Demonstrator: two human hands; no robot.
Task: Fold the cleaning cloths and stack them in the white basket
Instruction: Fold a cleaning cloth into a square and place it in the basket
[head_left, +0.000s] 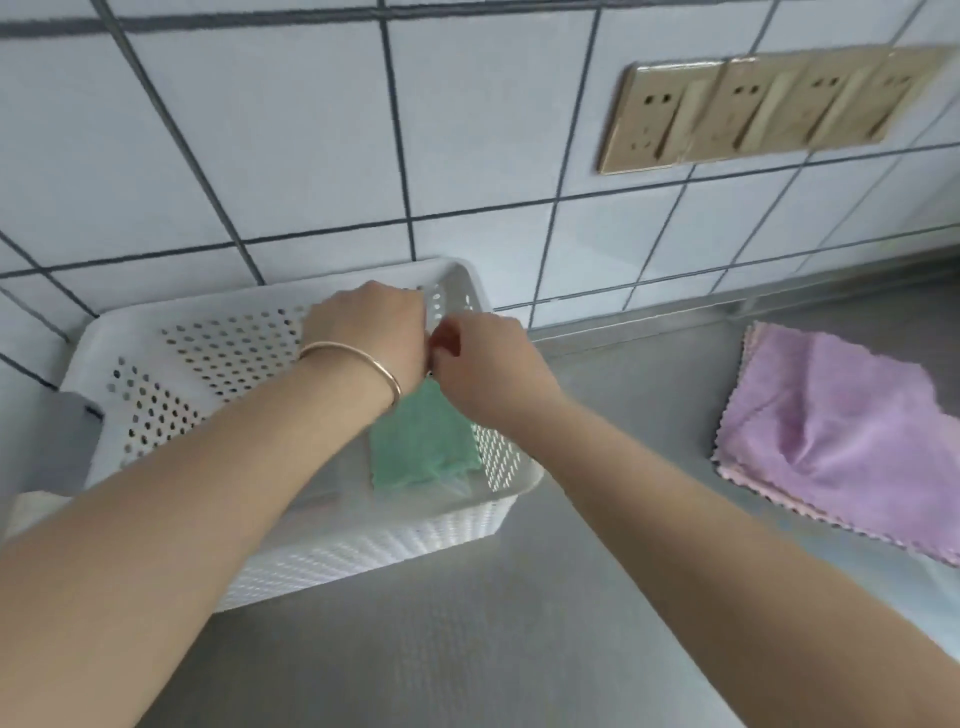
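**Green cloth hangs into the basket, both hands at its top edge**

The steel counter (519, 649) runs along a tiled wall (311, 130) and carries one white basket (363, 545), perforated, set at a slant against the wall. Over its right end the person holds one green cloth (421, 447). The cloth hangs below the grip, its long axis running from the hands down toward the viewer, its lower edge near or on the basket floor; which cannot be told.

The left hand (371, 338), a bangle (358, 358) on its wrist, and the right hand (483, 358) meet at the cloth's top edge, touching each other. Both have curled fingers that appear to pinch that edge, though the fingertips are hidden. Neither hand is clearly nearer; lowering the cloth looks like the next call.

One purple cloth (831, 441) lies flat on the counter well apart to the right, nearer the right hand, still to be stacked. On the wall one row of four brass sockets (769, 109) shows.
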